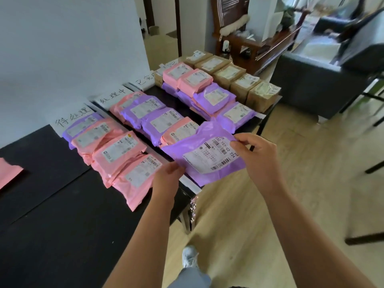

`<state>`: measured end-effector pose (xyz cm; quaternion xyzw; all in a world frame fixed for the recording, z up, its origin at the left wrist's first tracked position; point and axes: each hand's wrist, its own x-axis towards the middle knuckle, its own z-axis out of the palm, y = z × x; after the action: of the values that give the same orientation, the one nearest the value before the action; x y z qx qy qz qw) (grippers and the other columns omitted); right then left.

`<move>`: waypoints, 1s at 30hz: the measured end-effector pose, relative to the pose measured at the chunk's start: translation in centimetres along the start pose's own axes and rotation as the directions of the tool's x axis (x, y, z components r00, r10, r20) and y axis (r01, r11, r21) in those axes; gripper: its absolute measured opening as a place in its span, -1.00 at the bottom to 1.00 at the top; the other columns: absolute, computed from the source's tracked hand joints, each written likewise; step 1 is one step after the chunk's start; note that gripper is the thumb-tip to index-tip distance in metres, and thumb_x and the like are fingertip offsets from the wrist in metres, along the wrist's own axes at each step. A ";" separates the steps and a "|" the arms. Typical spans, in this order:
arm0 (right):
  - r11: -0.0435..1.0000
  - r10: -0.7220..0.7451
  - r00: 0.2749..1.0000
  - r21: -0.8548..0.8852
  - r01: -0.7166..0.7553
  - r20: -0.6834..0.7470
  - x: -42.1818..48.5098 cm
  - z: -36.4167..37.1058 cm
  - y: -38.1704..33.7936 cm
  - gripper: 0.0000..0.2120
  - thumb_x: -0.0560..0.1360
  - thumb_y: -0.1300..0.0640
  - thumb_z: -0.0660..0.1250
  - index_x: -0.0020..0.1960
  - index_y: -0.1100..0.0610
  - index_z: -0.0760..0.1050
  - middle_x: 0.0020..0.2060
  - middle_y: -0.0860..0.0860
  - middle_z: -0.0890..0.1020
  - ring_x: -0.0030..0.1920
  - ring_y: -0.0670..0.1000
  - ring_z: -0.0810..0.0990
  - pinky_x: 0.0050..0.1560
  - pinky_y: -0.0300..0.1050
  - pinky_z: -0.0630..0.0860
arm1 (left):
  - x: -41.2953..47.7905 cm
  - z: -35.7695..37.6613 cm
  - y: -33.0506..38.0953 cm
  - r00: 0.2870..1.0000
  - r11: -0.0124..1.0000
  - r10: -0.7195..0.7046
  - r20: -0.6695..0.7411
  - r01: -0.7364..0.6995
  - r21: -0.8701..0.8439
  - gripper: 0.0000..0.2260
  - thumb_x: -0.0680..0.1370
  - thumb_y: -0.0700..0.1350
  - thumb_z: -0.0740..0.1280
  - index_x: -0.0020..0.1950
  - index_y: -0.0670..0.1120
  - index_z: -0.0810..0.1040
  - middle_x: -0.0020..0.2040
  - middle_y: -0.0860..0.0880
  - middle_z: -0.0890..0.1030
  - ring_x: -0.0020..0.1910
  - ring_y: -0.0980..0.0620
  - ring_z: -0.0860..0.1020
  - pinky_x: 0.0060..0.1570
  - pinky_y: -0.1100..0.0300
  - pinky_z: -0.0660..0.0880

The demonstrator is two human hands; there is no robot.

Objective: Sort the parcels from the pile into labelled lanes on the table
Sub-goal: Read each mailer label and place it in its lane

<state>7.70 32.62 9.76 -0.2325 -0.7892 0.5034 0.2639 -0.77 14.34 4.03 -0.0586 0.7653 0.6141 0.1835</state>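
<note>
Held: purple parcel [203, 154], frame centre, over the bench [62, 225] near edge, label up, presumably to read it and choose a lane. Left hand [166, 177] pinches its lower corner; right hand [259, 156] pinches its right edge.

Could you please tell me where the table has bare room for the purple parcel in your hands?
The widest bare black table lies between the lone pink mailer and the left lane. A narrow dark strip separates the middle lane from the stacked lane. The lanes and brown boxes are crowded. The purple parcel likely fits left.
</note>
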 end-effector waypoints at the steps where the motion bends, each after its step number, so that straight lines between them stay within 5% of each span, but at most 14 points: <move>1: 0.999 0.032 0.999 0.002 -0.032 -0.017 1.5 0.2 0.5 -0.90 0.50 0.19 0.46 -0.01 0.04 0.66 -0.18 -0.09 0.67 -0.18 -0.19 0.58 -0.18 -0.41 0.46 | 1.4 0.6 0.4 1.000 1.000 -0.006 0.024 0.006 -0.005 -0.96 0.56 -0.15 0.41 -0.05 -0.02 0.64 -0.16 0.09 0.64 -0.13 0.12 0.55 -0.13 0.23 0.39; 9: 0.986 0.168 0.973 0.004 -0.169 -0.159 9.1 1.0 3.1 -0.92 0.55 0.21 0.41 0.01 0.16 0.66 -0.15 -0.02 0.69 -0.21 -0.23 0.62 -0.33 -0.39 0.48 | 8.7 3.8 3.8 0.999 0.999 -0.033 0.043 0.034 -0.010 -0.95 0.53 -0.15 0.45 -0.13 -0.09 0.65 -0.21 -0.02 0.62 -0.20 0.02 0.53 -0.22 0.25 0.40; 17: 0.950 0.261 0.938 -0.113 -0.292 -0.226 16.2 1.1 8.9 -0.89 0.56 0.09 0.38 0.01 0.08 0.66 -0.07 0.04 0.66 -0.06 0.02 0.65 -0.11 -0.03 0.61 | 14.0 8.2 6.1 0.996 0.998 -0.054 0.073 0.056 -0.020 -0.94 0.52 -0.22 0.44 -0.15 -0.09 0.65 -0.27 0.00 0.61 -0.27 0.06 0.52 -0.22 0.30 0.43; 22: 0.928 0.266 0.946 -0.218 -0.303 -0.186 22.3 0.4 11.2 -0.91 0.59 0.07 0.34 -0.02 -0.04 0.62 -0.14 -0.05 0.64 -0.14 -0.07 0.59 -0.27 -0.28 0.41 | 17.8 12.2 7.6 1.000 0.999 -0.026 0.015 0.026 0.027 -0.95 0.49 -0.17 0.47 -0.08 -0.10 0.64 -0.23 -0.01 0.67 -0.24 0.03 0.59 -0.09 0.11 0.55; 26: 0.928 0.294 0.952 -0.214 -0.305 -0.080 28.7 0.1 13.7 -0.85 0.58 0.07 0.31 -0.08 -0.17 0.58 -0.20 -0.19 0.64 -0.09 -0.05 0.65 -0.05 0.02 0.62 | 20.9 16.2 9.0 0.993 1.000 -0.029 -0.113 0.029 0.003 -0.89 0.47 -0.20 0.49 -0.20 -0.12 0.57 -0.41 0.03 0.60 -0.38 0.02 0.54 -0.18 0.04 0.53; 30: 0.927 0.282 0.959 -0.249 -0.280 -0.027 35.1 0.1 15.3 -0.89 0.56 0.13 0.31 0.02 -0.07 0.54 -0.20 -0.23 0.58 -0.01 0.00 0.61 0.13 0.14 0.56 | 24.0 20.5 10.5 0.979 0.998 -0.011 -0.205 0.022 0.050 -0.89 0.48 -0.16 0.48 -0.13 -0.11 0.56 -0.27 -0.02 0.63 -0.26 -0.04 0.58 -0.15 0.07 0.52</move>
<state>-17.20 60.63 2.14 -0.3722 -0.8062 0.4333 0.1541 -22.07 39.77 1.57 -0.1229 0.7954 0.5831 0.1103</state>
